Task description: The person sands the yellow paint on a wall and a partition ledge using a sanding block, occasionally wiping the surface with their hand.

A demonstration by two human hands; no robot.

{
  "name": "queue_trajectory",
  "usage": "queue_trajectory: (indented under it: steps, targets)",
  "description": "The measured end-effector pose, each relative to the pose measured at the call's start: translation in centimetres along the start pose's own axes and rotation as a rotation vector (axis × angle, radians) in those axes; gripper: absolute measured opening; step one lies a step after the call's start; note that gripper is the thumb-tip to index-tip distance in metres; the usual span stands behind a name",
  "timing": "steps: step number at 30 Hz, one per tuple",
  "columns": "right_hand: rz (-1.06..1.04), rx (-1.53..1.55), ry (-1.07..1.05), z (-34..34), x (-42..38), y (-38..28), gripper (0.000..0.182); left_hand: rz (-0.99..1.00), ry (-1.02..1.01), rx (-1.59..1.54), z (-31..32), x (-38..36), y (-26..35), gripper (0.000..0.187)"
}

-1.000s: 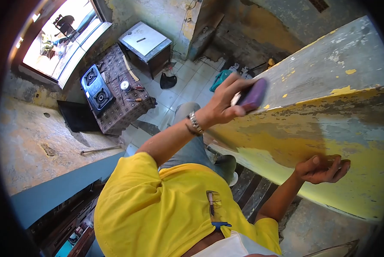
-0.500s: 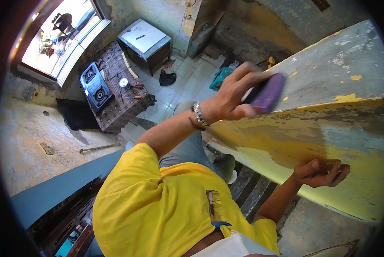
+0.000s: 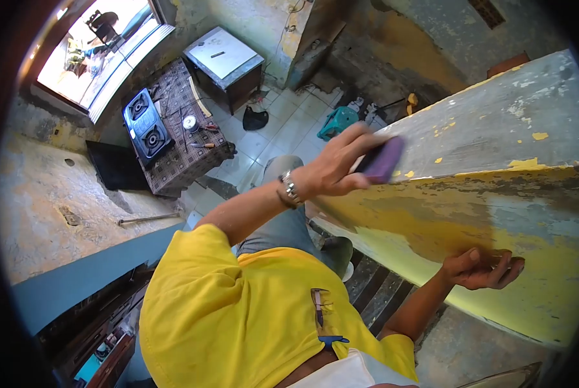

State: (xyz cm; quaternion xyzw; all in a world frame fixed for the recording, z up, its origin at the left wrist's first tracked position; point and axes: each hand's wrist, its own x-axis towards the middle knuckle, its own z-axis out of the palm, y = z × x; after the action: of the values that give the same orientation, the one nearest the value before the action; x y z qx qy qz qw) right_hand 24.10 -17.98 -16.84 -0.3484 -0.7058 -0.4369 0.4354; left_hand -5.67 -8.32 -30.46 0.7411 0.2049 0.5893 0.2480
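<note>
My left hand (image 3: 335,165), with a metal watch at the wrist, grips a purple block (image 3: 383,160), blurred by motion. The block lies against the near end and edge of the grey, worn wall top (image 3: 483,123), which has yellow paint flecks. Lower right, my right hand (image 3: 483,268) is beside the peeling yellow wall face (image 3: 457,213), fingers loosely curled and apart, holding nothing I can see. Whether it touches the wall I cannot tell.
A blue two-burner stove (image 3: 147,126) and tools sit on a cloth-covered table (image 3: 179,161). Behind stand a white-topped cabinet (image 3: 228,55), a black bag (image 3: 255,118) and a teal item (image 3: 336,123) on the tiled floor. Dark slats (image 3: 373,288) lie below the wall.
My left hand and the purple block have moved left and slightly down along the wall's top edge. My right hand has barely moved. The view has shifted slightly.
</note>
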Motion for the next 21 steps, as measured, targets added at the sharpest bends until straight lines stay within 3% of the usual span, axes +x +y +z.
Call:
queue_trajectory:
  steps: [1, 3, 6, 8, 11, 17, 19, 21]
  targets:
    - [0.005, -0.005, -0.003, -0.1, -0.1, 0.0, 0.051, 0.086, 0.005, -0.024, -0.7, 2.9, 1.4, 0.091]
    - [0.005, -0.004, 0.001, 0.0, -0.1, -0.1, 0.050, 0.129, 0.041, -0.047, -0.8, 5.5, 2.7, 0.097]
    - [0.006, 0.020, 0.011, 0.3, 0.3, -0.2, 0.050, 0.057, 0.051, 0.019, 1.4, -3.0, -2.4, 0.094]
    - [0.030, 0.041, 0.000, 0.2, 0.3, -0.5, 0.050, -0.167, -0.045, 0.060, 1.7, -9.8, -3.8, 0.085]
    - [0.006, 0.011, -0.016, 0.0, 0.4, -0.5, 0.050, -0.211, -0.041, 0.097, 1.7, -10.6, -2.9, 0.085]
    - [-0.005, -0.033, -0.034, -0.3, 0.0, 0.0, 0.051, 0.233, 0.046, 0.003, -1.1, 5.3, 3.2, 0.093]
    - [-0.007, -0.042, -0.031, -0.2, 0.1, 0.0, 0.051, 0.267, 0.052, -0.011, -0.9, 5.2, 2.9, 0.095]
    - [0.000, -0.024, -0.026, -0.2, 0.2, -0.1, 0.051, 0.088, 0.027, 0.008, 0.4, 0.1, -0.1, 0.092]
